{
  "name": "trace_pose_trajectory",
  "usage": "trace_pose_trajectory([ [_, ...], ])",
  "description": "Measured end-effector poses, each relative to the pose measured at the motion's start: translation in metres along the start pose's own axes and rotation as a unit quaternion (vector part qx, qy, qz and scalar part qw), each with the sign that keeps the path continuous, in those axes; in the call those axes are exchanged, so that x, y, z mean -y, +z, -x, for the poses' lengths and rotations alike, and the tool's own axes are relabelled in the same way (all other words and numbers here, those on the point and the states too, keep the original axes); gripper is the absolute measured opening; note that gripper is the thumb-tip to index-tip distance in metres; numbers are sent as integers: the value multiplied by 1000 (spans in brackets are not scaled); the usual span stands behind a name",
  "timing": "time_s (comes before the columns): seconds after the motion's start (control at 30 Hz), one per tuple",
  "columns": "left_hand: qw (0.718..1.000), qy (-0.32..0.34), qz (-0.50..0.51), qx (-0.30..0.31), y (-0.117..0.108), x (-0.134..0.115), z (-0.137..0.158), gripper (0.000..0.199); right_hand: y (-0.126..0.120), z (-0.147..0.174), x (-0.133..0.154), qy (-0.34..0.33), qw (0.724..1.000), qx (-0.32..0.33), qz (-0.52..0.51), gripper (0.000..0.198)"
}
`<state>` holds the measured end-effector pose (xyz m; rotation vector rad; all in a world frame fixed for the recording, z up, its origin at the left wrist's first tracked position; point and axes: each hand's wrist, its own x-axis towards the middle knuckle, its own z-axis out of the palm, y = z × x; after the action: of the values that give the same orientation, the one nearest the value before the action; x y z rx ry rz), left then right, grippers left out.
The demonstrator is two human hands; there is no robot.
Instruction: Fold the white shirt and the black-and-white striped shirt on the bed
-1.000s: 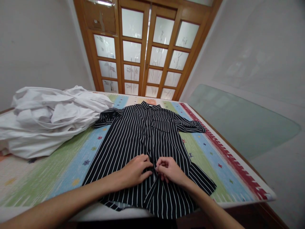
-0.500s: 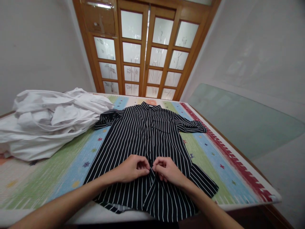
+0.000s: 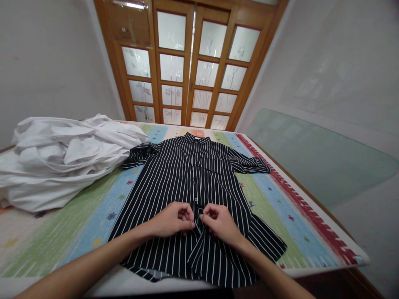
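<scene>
A black shirt with white stripes (image 3: 174,174) lies spread out front side up, its collar at the far end and its hem toward me. My left hand (image 3: 177,218) pinches the front placket at the lower middle of the shirt. Close beside it, my right hand (image 3: 218,222) grips the other front edge with thumb and forefinger. Between the hands the two edges are slightly lifted and apart. Just above them a small button (image 3: 196,200) shows on the placket. Below the hands the front hem falls in a fold.
A heap of crumpled white cloth (image 3: 68,153) lies on the left, touching the shirt's sleeve. Underneath is a colourful patterned cover (image 3: 274,207) on a bed or table. A pale green panel (image 3: 311,153) stands along the right wall. Wooden glazed doors (image 3: 190,62) are at the back.
My hands have drawn slightly apart at the placket, and a button now shows above them. The shirt and white cloth stay in place.
</scene>
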<state>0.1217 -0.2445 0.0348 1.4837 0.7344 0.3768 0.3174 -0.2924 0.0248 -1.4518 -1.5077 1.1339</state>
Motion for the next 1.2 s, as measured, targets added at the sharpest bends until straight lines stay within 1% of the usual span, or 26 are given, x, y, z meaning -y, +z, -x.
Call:
trace_pose_trajectory([
  [0.03,1000,-1,9,0,1,1,0,25,1,1,0,-22,1000,-4,9,16],
  [0.1,1000,-1,28,-1,2,3,-2,28,2,4,1,-56,998,8,24,16],
  [0.17,999,0,43,-6,2,5,-3,31,3,5,0,-66,997,28,31,15],
  [0.27,998,-2,57,-13,2,8,-4,33,4,7,-1,-66,997,39,24,13],
  [0.37,997,-2,77,-14,2,9,-4,34,3,7,-3,-50,998,42,-8,11],
  [0.47,995,-8,98,-14,3,9,-4,35,3,7,-4,-35,997,53,-43,14],
  [0.6,993,-16,113,-18,4,7,-3,35,3,7,-5,-40,995,68,-64,18],
  [0.73,992,-22,117,-30,4,7,-2,35,3,7,-6,-64,997,51,-9,12],
  [0.83,991,-27,121,-48,4,7,-2,32,4,8,-6,-71,996,39,22,17],
  [1.0,991,-16,112,-71,5,5,-1,25,6,9,-7,-81,996,27,36,22],
  [1.2,993,-17,82,-83,5,8,-2,34,7,10,-9,-100,994,29,45,20],
])
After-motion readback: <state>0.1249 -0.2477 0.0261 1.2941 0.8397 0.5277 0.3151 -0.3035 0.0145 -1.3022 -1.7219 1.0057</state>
